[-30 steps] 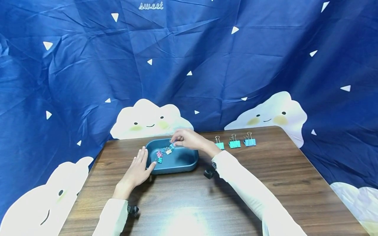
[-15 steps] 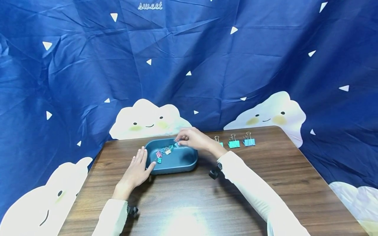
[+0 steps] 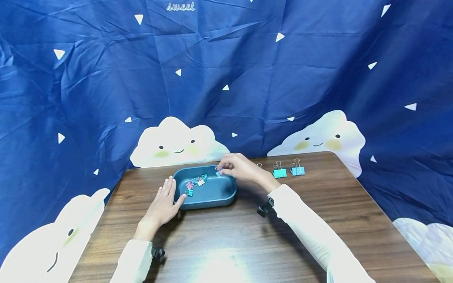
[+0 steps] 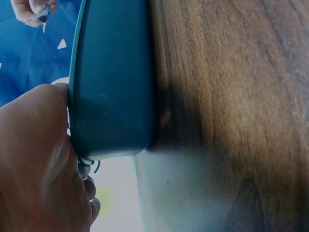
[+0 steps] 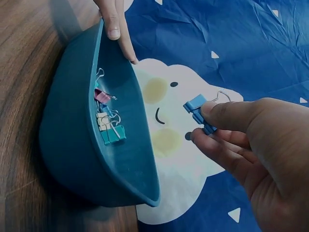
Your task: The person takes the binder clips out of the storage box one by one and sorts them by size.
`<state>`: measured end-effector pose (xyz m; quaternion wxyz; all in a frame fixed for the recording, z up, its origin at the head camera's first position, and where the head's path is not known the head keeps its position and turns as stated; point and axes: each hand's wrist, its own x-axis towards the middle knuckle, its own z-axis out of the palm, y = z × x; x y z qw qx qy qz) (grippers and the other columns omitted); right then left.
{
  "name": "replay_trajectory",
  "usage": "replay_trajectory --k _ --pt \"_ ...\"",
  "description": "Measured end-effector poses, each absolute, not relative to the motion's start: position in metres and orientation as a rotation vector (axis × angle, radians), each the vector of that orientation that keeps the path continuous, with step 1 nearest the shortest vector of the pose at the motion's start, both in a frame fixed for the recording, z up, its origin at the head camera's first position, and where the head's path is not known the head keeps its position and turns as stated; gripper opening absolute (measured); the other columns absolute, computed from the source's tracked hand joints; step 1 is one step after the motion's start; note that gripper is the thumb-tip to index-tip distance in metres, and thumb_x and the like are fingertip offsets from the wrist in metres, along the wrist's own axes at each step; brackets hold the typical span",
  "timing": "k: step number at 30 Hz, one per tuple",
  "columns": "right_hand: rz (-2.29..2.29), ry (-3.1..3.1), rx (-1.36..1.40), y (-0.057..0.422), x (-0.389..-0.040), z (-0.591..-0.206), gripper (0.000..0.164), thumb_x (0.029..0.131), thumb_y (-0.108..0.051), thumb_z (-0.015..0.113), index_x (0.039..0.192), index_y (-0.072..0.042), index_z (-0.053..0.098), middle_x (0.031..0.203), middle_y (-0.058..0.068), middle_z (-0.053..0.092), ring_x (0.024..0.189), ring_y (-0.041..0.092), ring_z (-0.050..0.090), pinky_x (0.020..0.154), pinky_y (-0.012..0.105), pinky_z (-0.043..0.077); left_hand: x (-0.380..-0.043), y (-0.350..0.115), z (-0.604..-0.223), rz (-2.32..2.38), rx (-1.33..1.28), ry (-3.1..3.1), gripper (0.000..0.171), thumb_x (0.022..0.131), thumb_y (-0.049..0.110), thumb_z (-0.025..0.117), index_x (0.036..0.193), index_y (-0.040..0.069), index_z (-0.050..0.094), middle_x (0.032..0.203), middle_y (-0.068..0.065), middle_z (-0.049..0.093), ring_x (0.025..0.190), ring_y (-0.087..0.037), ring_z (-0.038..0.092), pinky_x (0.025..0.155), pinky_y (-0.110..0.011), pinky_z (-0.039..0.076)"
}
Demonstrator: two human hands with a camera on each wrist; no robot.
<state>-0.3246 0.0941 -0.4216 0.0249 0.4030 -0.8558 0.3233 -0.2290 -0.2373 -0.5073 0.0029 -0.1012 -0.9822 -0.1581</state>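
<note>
A dark teal oblong box (image 3: pixel 212 203) stands on the wooden table, toward its far edge. My left hand (image 3: pixel 162 205) rests against the box's left end, fingers straight along the outside and thumb at the front rim. Above the box's far right part, my right hand (image 3: pixel 241 169) pinches a blue binder clip (image 5: pixel 195 103) between thumb and fingers, its wire handle sticking up. Inside the box lie several small binder clips, among them a pink clip (image 5: pixel 102 95), a pale yellow clip (image 5: pixel 103 122) and a green clip (image 5: pixel 114 136).
To the right of the box, larger binder clips stand in a row near the far edge: a turquoise clip (image 3: pixel 279 173), a blue clip (image 3: pixel 298 171), and one mostly hidden behind my right wrist. A blue cloth (image 3: pixel 219 106) with white clouds hangs behind the table.
My right hand has moved to the right, lifting the blue binder clip away from the small clips in the box. My left hand has stayed at the box's left end.
</note>
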Motion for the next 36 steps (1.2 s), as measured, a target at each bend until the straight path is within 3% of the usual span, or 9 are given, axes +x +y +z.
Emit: replay_trajectory --k 12,36 --pt "1.086 -2.646 1.167 0.117 -0.318 -0.424 0.01 0.096 -0.012 0.08 0.106 -0.009 0.081 0.109 -0.003 0.078 0.091 0.009 0.074 0.083 0.029 0.063 -0.229 -0.235 -0.509 -0.517 -0.31 -3.091 0.088 0.113 0.055 0.04 0.166 -0.01 0.015 0.178 -0.026 0.007 0.166 -0.044 0.007 0.135 -0.06 0.014" --pt "1.107 -2.643 0.994 0.172 -0.313 -0.438 0.006 0.095 -0.016 0.083 0.1 -0.015 0.081 0.099 -0.005 0.077 0.086 0.007 0.072 0.079 0.027 0.06 -0.228 -0.233 -0.511 -0.553 -0.293 -3.099 0.089 0.112 0.056 0.041 0.167 -0.007 0.013 0.179 -0.024 0.006 0.166 -0.043 0.009 0.135 -0.06 0.014"
